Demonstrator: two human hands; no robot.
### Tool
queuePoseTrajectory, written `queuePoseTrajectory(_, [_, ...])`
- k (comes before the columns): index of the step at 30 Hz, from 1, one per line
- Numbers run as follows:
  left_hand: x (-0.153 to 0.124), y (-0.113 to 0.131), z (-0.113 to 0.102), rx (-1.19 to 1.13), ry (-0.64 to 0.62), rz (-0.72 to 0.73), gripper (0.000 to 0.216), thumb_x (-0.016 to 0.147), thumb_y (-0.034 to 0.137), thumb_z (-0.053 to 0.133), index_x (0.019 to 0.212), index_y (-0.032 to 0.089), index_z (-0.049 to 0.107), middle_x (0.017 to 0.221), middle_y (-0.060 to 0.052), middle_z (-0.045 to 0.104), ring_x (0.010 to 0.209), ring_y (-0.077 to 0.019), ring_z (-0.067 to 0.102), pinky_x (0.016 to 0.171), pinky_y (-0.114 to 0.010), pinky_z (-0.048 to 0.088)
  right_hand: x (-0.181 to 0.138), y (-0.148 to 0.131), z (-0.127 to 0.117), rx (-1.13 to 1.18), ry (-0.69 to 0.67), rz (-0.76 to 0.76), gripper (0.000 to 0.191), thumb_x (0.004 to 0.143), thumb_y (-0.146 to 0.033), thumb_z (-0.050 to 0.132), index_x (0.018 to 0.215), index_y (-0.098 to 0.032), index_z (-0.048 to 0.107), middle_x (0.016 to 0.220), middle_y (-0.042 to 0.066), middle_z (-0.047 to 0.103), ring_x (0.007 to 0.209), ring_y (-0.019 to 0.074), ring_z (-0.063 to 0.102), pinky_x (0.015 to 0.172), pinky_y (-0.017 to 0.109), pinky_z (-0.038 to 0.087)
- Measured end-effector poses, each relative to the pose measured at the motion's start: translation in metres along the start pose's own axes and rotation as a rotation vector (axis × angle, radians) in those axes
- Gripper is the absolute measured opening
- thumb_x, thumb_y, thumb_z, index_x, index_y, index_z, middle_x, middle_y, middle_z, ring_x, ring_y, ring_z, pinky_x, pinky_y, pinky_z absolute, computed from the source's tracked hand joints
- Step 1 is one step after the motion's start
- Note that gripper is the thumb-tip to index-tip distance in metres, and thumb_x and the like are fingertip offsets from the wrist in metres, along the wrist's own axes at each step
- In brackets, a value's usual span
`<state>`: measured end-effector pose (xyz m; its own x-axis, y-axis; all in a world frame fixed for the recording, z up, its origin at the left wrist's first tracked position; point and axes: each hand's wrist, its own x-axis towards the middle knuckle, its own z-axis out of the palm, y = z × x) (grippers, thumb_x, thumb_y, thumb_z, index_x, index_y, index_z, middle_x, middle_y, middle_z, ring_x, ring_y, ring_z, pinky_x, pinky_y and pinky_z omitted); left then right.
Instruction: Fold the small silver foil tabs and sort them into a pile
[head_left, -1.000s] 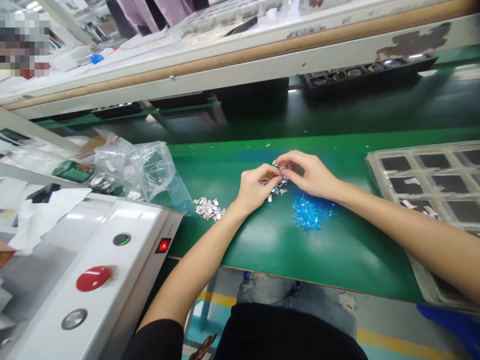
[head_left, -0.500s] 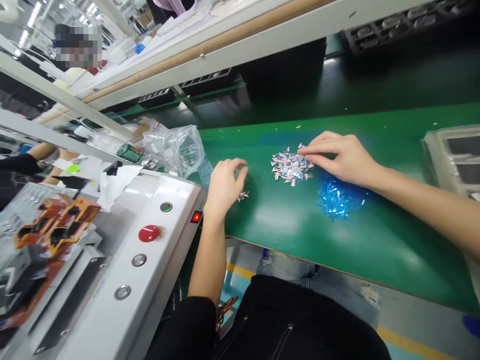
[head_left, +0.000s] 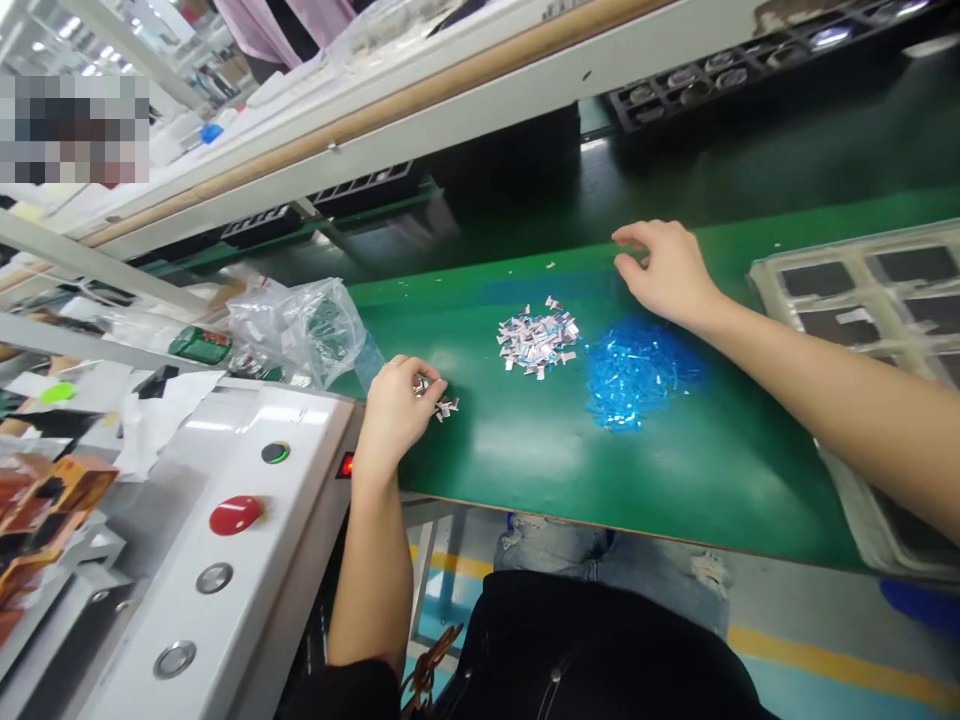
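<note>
My left hand (head_left: 397, 415) is low over the green mat, its fingers curled and thumb near the fingertips. Small flat silvery pieces (head_left: 448, 408) lie at and beneath those fingertips; whatever is pinched there is hidden. My right hand (head_left: 670, 272) hovers beyond a pile of shiny blue film strips (head_left: 626, 375), thumb and forefinger apart, with nothing visible between them. Left of the blue pile is a heap of small white, silver and blue flat pieces (head_left: 538, 342), which neither hand touches.
A white machine panel (head_left: 247, 570) with a red button (head_left: 235, 515) stands at left. Crumpled clear plastic bags (head_left: 300, 330) and a green can (head_left: 200, 344) sit behind it. A compartmented tray (head_left: 817, 278) lies at right, partly under my right forearm. A shelf beam (head_left: 465, 105) crosses the back.
My right hand has lifted away from the heap of small pieces, up and right. My left hand has curled down over the small silvery pieces. The whole view has shifted.
</note>
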<state>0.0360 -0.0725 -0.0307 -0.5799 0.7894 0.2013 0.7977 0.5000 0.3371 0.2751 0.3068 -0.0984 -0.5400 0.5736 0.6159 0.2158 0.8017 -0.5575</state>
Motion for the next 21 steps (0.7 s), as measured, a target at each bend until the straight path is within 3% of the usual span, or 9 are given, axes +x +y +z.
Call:
queuePoseTrajectory(6, [0.010,0.042,0.000,-0.418,0.046,0.129,0.008,0.095,0.032,0.075,0.093,0.028,0.068,0.079,0.001,0.079,0.069,-0.0199,0.072,0.066,-0.032,0.055,-0.001,0.014,0.007,-0.106,-0.121,-0.053,0.030,0.097,-0.045,0.084,0.119,-0.025,0.085,0.118,0.017,0.078,0.120,0.0463,0.069,0.111,0.079,0.055])
queuePoseTrajectory(9, [0.024,0.074,0.014,-0.591,0.087,0.232,0.010,0.088,0.028,0.083,0.089,0.027,0.073,0.082,0.001,0.080,0.073,-0.0181,0.075,0.070,-0.030,0.060,-0.004,0.010,0.007,-0.144,-0.174,-0.046,0.023,0.098,-0.040,0.083,0.115,-0.026,0.087,0.116,0.018,0.075,0.122,0.0493,0.066,0.106,0.083,0.054])
queuePoseTrajectory(13, [0.048,0.106,0.040,-0.808,-0.017,0.284,0.012,0.087,0.029,0.087,0.092,0.022,0.079,0.089,-0.003,0.083,0.082,-0.0195,0.080,0.076,-0.030,0.064,-0.006,0.003,0.003,-0.157,-0.224,0.009,0.018,0.101,-0.034,0.078,0.111,-0.025,0.088,0.113,0.017,0.072,0.126,0.0513,0.063,0.107,0.087,0.050])
queuePoseTrajectory(17, [0.062,0.117,0.061,-0.997,-0.093,0.266,0.015,0.090,0.033,0.087,0.092,0.021,0.078,0.086,-0.004,0.082,0.083,-0.0202,0.083,0.074,-0.028,0.064,-0.007,-0.014,-0.005,-0.228,-0.262,0.020,0.021,0.103,-0.031,0.070,0.110,-0.022,0.088,0.117,0.018,0.071,0.129,0.0504,0.061,0.107,0.082,0.051])
queuePoseTrajectory(21, [0.063,0.111,0.071,-1.098,-0.082,0.231,0.021,0.091,0.036,0.090,0.095,0.022,0.075,0.085,-0.003,0.082,0.086,-0.0211,0.085,0.077,-0.028,0.065,-0.006,-0.035,-0.016,-0.332,-0.379,0.074,0.036,0.108,-0.031,0.057,0.124,-0.019,0.087,0.128,0.021,0.072,0.133,0.0514,0.059,0.106,0.077,0.051])
